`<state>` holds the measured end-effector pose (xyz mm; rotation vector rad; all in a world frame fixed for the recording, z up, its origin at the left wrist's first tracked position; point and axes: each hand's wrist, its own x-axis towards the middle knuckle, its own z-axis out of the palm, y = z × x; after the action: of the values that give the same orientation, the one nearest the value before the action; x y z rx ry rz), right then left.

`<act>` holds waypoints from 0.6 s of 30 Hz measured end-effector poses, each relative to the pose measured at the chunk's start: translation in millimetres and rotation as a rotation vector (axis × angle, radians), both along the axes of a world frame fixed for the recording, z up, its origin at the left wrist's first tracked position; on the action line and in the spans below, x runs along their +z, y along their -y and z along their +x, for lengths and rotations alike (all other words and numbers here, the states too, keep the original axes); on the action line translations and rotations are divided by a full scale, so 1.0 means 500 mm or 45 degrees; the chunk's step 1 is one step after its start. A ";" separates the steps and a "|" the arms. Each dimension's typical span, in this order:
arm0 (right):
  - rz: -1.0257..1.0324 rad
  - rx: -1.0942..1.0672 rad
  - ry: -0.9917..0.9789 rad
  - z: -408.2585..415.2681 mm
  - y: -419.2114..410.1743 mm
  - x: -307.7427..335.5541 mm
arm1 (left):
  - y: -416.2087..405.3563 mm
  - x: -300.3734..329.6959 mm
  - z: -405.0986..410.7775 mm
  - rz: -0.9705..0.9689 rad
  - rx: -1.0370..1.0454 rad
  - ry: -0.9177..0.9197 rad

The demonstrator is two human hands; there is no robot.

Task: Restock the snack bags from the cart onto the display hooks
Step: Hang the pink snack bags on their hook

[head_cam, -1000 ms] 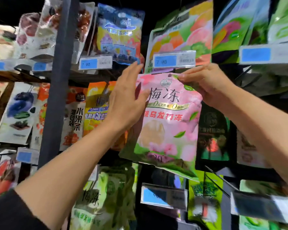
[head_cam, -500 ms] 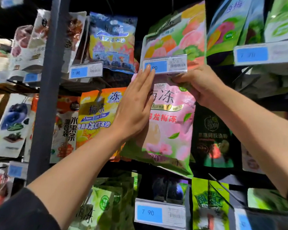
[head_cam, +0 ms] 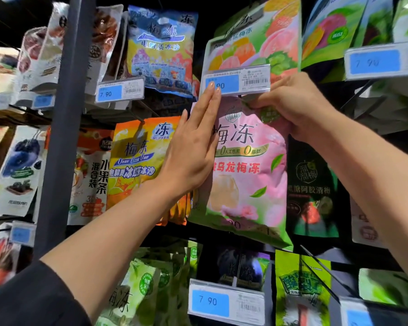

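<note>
Dark hook rack [head_cam: 64, 128]; snack bags [head_cam: 137, 161] hanging; price tags [head_cam: 119, 91] clipped.

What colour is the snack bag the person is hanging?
Mostly pink, with a green bottom edge: the bag, clearest in the head view.

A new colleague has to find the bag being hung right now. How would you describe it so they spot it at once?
Start at the dark upright post on the left of the display and go right, past the orange bag. The pink bag hangs just under a blue 7.90 price tag, with the right hand pinching its top. It is the only pink one, between the orange bag and a black bag.
</note>
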<state>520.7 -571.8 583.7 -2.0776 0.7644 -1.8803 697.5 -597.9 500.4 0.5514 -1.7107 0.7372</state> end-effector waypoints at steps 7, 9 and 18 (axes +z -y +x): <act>-0.168 -0.142 -0.095 0.009 0.019 -0.003 | 0.004 0.003 0.004 -0.081 0.017 -0.026; -0.230 -0.192 -0.116 0.008 0.016 -0.006 | 0.006 0.003 0.005 -0.150 0.069 -0.043; -0.248 -0.116 -0.039 0.002 0.011 -0.011 | 0.003 0.010 0.004 -0.133 0.074 -0.041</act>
<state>521.9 -577.5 578.1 -2.2259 0.7201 -2.0501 699.5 -599.4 505.4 0.5395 -1.6222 0.8497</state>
